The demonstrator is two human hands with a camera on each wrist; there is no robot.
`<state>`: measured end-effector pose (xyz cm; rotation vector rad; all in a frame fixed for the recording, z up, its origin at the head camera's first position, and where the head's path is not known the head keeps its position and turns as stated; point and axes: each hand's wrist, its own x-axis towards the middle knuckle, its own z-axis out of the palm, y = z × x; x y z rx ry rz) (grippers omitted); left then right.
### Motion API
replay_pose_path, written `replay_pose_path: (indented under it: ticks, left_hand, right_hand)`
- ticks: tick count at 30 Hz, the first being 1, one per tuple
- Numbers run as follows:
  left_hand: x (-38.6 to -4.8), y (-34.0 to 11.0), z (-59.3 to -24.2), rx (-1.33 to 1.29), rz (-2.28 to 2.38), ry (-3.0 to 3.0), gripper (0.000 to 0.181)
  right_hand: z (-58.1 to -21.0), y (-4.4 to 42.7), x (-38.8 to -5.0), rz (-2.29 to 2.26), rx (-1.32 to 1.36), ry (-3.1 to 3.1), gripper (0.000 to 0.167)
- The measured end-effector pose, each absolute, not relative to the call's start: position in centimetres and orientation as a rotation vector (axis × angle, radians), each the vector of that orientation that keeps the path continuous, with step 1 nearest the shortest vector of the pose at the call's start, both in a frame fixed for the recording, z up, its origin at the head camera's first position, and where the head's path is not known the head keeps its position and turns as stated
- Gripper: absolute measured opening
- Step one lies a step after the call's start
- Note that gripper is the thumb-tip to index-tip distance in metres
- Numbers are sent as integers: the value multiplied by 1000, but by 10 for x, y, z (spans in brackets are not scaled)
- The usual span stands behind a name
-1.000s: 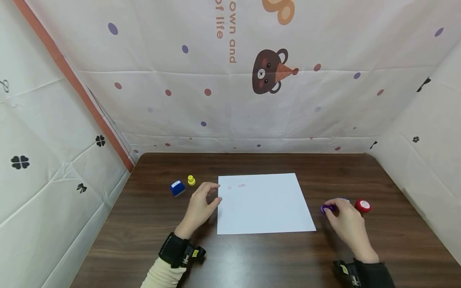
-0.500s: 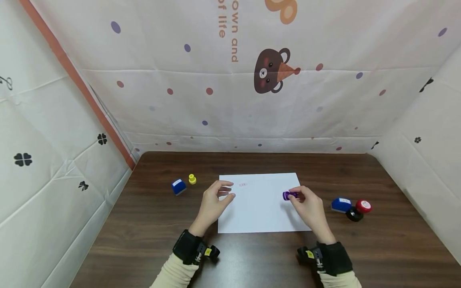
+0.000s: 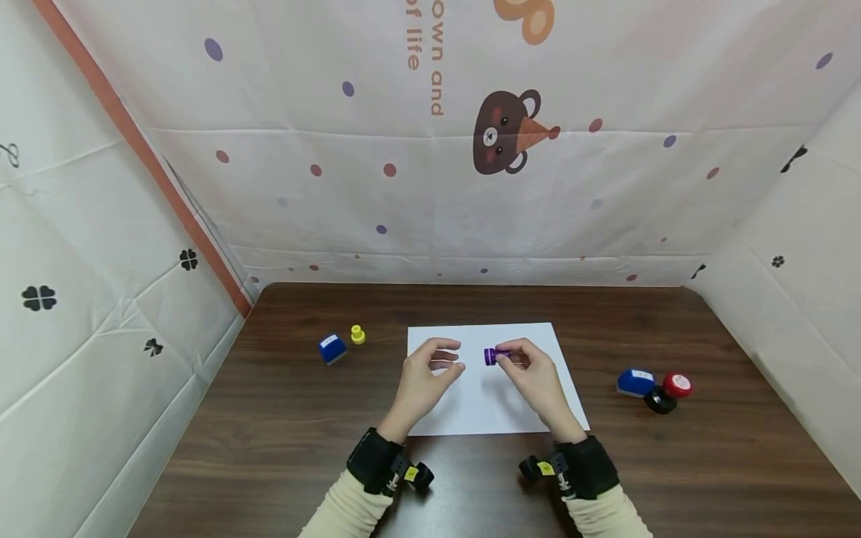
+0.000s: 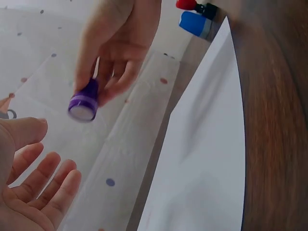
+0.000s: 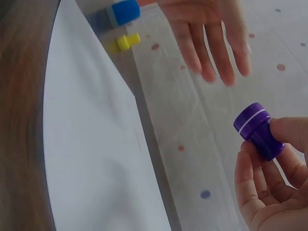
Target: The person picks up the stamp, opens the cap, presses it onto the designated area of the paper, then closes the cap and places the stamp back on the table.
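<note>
Between thumb and fingers, my right hand (image 3: 538, 379) pinches a small purple stamp (image 5: 257, 130) with a white line round its wider end. This stamp is held above the white sheet of paper (image 3: 494, 415), its wide end towards my left hand (image 3: 420, 387). My left hand hovers over the paper's left part, fingers apart and holding nothing. A gap separates the left fingertips from the stamp. In the left wrist view the stamp's pale round end face shows. Faint reddish marks show on the paper in the right wrist view; in the head view my left hand covers that area.
Left of the paper stand a blue stamp (image 3: 332, 349) and a yellow stamp (image 3: 358, 335). To its right another blue stamp (image 3: 635, 382), a red-topped one (image 3: 677, 385) and a black round piece (image 3: 661, 400) sit close together. A printed cloth (image 3: 303, 202) hangs behind the table (image 3: 269, 448).
My right hand has lifted the purple stamp from the right-hand group and carried it left over the paper. My left hand has moved right, over the paper.
</note>
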<state>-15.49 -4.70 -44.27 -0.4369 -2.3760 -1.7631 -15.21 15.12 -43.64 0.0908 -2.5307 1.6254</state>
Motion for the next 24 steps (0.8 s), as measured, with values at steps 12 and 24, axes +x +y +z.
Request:
replay_pose_path:
  ticks: [12,24]
  left_hand:
    - [-152,-34,-443,-388,-1952,-2284,29]
    - [-145,-35,-427,-318,-2043,-2252,24]
  right_hand:
    - [-440,127,-151,1861,89,-2479,19]
    - [-442,121,-153,2071,68,-2408,23]
